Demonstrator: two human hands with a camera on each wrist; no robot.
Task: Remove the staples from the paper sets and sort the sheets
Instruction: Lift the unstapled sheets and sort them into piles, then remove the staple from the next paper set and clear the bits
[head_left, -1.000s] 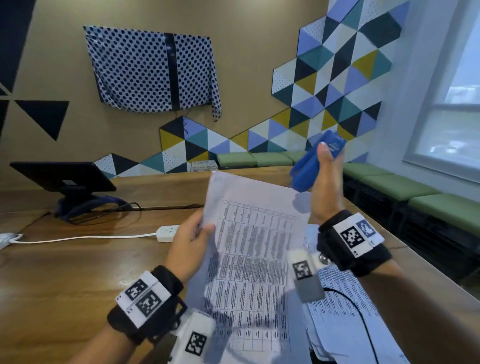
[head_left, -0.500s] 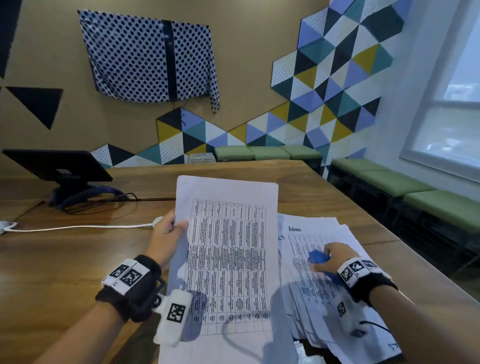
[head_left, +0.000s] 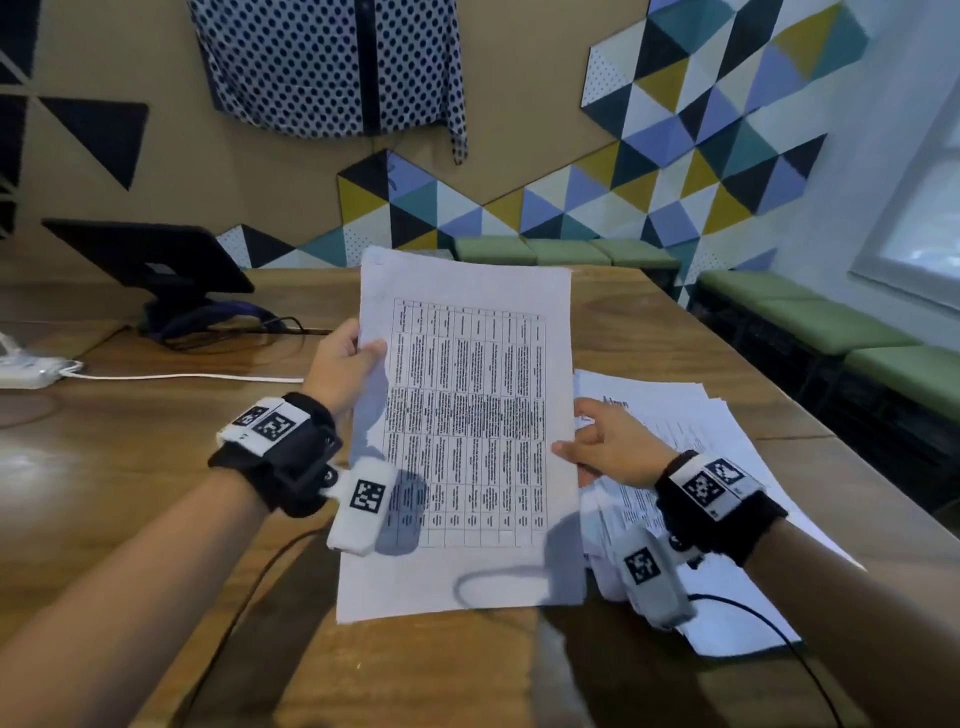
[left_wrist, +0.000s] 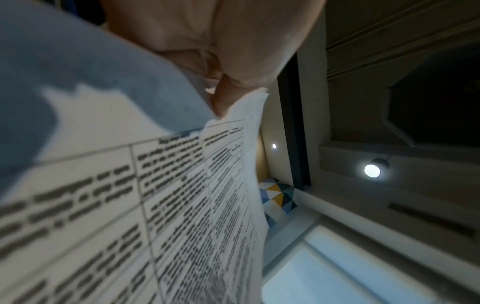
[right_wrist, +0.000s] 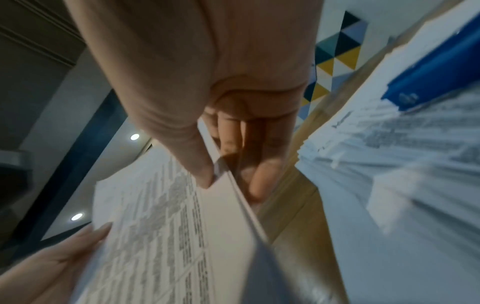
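A printed paper set (head_left: 467, 415) with a table on it is held up above the wooden table. My left hand (head_left: 345, 366) pinches its left edge, thumb on the front. My right hand (head_left: 602, 447) pinches its right edge; the right wrist view shows the thumb (right_wrist: 197, 164) on top and fingers beneath the paper set (right_wrist: 161, 216). The left wrist view shows my left hand (left_wrist: 221, 96) and the paper set (left_wrist: 155, 205) close up. A blue staple remover (right_wrist: 431, 76) lies on the paper pile (right_wrist: 389, 164) at the right. In the head view it is hidden.
The loose paper pile (head_left: 717, 457) lies on the wooden table (head_left: 130, 467) to the right of the held set. A black tablet on a stand (head_left: 150, 260) and a white power strip (head_left: 26, 371) with its cord sit at the far left. Green benches (head_left: 831, 322) line the wall.
My right hand put the blue staple remover down on the right pile, then moved left and took hold of the held set's right edge. The left hand kept its hold.
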